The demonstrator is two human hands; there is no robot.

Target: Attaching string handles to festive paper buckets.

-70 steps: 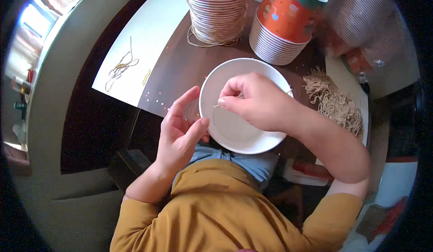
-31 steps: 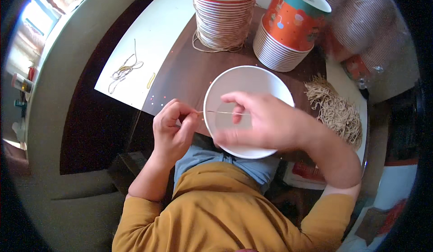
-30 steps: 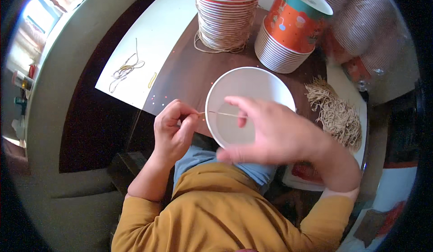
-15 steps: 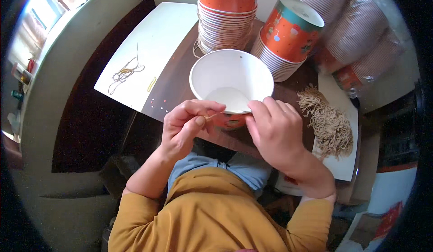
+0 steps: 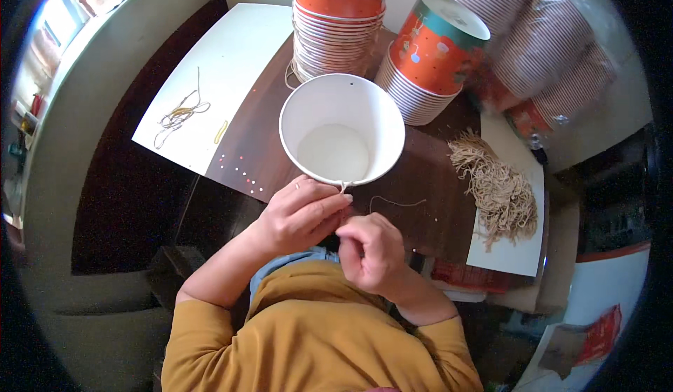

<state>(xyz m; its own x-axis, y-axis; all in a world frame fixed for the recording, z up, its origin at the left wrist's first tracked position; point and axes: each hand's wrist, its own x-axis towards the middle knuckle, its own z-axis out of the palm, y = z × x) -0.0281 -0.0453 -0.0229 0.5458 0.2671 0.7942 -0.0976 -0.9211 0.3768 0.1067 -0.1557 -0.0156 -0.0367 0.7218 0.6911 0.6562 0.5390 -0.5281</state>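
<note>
A white-lined paper bucket (image 5: 343,104) stands before me, its open mouth tilted toward me. At the near rim, a thin beige cord (image 5: 345,186) comes over the edge and runs down between my hands. My left hand (image 5: 301,213) is closed, pinching the cord just below the rim. Beside it and a little lower, my right hand (image 5: 373,248) has its thumb and fingers pressed together on the cord; the exact grip is partly hidden. A loose length of cord (image 5: 398,203) trails on the brown tabletop right of the hands. A small hole (image 5: 352,84) shows in the bucket's far wall.
Behind the bucket rise a stack of orange buckets (image 5: 338,41) and another, upside-down stack (image 5: 429,59). Plastic-wrapped stacks (image 5: 554,41) lie at the far right. A heap of cut cords (image 5: 501,192) sits right; tangled cord (image 5: 181,117) rests on the white board (image 5: 231,48) left.
My right hand has left the bucket's rim and come down beside the left. Cord now shows at the near rim, and a loose length lies on the tabletop. The view has shifted slightly.
</note>
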